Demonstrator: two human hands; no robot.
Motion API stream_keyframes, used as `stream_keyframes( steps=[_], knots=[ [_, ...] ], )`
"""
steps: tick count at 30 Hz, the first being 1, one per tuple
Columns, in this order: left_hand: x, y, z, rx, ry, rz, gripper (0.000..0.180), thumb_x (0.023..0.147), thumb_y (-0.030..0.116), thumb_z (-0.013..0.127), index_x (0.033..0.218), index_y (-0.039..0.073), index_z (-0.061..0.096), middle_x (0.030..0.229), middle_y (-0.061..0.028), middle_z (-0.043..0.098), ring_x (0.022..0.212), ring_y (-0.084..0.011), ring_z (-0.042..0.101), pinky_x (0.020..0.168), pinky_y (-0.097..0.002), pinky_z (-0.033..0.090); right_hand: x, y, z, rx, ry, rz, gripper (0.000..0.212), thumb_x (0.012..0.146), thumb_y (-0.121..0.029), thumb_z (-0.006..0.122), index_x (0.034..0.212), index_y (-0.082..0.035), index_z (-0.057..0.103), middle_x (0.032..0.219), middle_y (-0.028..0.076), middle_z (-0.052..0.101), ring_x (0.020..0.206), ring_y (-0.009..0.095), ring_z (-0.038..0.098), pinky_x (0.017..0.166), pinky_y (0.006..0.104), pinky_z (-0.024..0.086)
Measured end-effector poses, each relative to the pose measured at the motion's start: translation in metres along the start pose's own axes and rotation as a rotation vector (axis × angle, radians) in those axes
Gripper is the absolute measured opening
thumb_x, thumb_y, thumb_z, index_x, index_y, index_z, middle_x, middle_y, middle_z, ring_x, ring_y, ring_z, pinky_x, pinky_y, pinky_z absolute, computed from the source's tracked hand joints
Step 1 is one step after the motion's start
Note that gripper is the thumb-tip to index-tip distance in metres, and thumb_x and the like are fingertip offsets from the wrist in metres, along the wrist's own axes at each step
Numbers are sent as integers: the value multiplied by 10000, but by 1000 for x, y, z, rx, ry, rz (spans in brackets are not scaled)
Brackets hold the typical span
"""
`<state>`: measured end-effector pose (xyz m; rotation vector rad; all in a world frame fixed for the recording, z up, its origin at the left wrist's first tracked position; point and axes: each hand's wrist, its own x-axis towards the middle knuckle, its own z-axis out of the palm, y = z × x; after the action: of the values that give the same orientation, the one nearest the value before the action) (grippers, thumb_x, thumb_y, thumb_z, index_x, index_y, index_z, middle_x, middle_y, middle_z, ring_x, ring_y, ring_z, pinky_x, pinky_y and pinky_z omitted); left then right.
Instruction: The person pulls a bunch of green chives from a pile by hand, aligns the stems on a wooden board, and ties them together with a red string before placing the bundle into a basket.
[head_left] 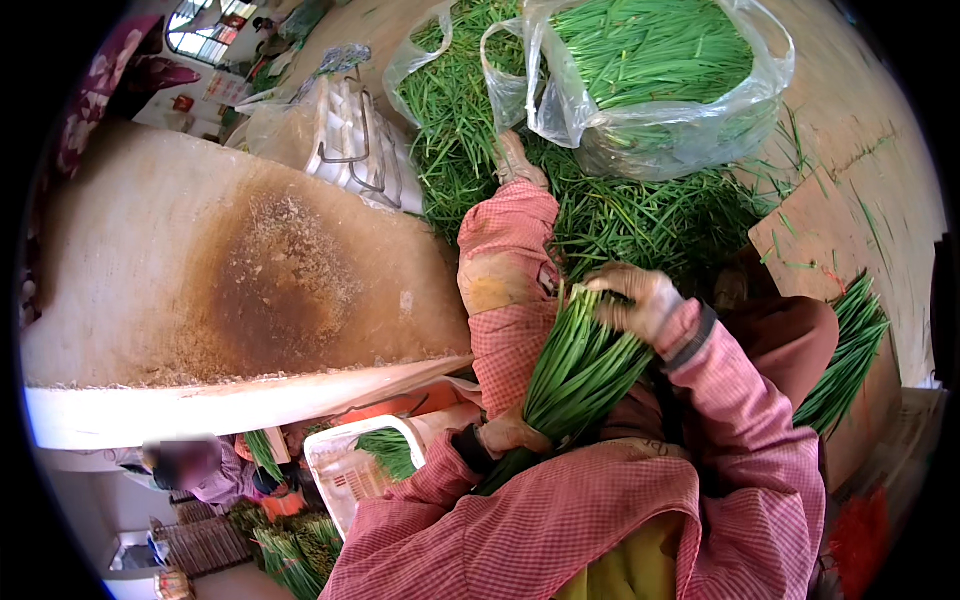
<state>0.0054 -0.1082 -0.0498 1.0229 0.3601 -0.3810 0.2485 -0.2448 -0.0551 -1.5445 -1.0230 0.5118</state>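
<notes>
A bunch of garlic chives (pixel 580 375) lies slanted across my lap, pale stem ends pointing away from me. My left hand (pixel 514 434) is closed around its near, leafy part. At the stem ends, my gloved right hand (pixel 637 300) has its fingers curled over the bunch; they are slightly smeared by motion. Beyond my hands, loose garlic chives (pixel 650 215) form a wide heap on the floor. A limb in pink checked cloth (pixel 510 330) with a tan patch reaches from my lap to that heap.
A clear plastic bag (pixel 680 140) full of chives stands ahead. Left are a stained board (pixel 150 260) and a white crate (pixel 365 150). A white basket (pixel 320 455) sits near my left arm. Another bunch (pixel 850 350) lies right, on cardboard (pixel 815 225). Another person (pixel 225 470) is lower left.
</notes>
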Motion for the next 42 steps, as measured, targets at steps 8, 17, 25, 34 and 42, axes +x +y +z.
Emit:
stream_keyframes(
  steps=[8,17,25,34,42],
  knots=[
    [-6,-25,-45,-263,-245,-80,504,644,-20,600,1133,24,487,1017,-83,545,897,-173,512,740,-274,420,-24,47,-37,347,427,411,603,778,-213,648,1255,8,353,952,106,590,754,160,561,670,237,463],
    [-10,-20,-27,-189,-61,-59,542,628,-21,588,1152,39,465,1020,-65,529,896,-159,494,712,-255,404,-45,-41,40,-108,-150,334,316,749,-228,645,923,30,588,689,93,601,597,188,561,550,265,456],
    [-19,-6,-15,69,17,9,507,627,-40,634,1109,53,505,970,-35,568,897,-142,515,800,-265,409,-27,22,-25,-982,287,40,26,776,-120,542,775,-96,551,634,95,535,560,278,540,477,336,446],
    [-8,3,18,122,210,41,556,607,-63,677,1125,38,501,1045,-28,573,954,-129,523,843,-280,414,-15,-52,25,-756,5,-140,320,562,-405,688,825,-223,664,1380,48,280,1286,297,172,1019,443,151],
    [-14,3,17,292,235,89,532,622,-54,654,1125,34,503,1025,-25,572,925,-130,525,836,-274,415,3,-29,-21,-412,576,-115,85,661,-33,660,730,-82,647,1170,88,520,1137,260,396,978,369,297]
  ],
)
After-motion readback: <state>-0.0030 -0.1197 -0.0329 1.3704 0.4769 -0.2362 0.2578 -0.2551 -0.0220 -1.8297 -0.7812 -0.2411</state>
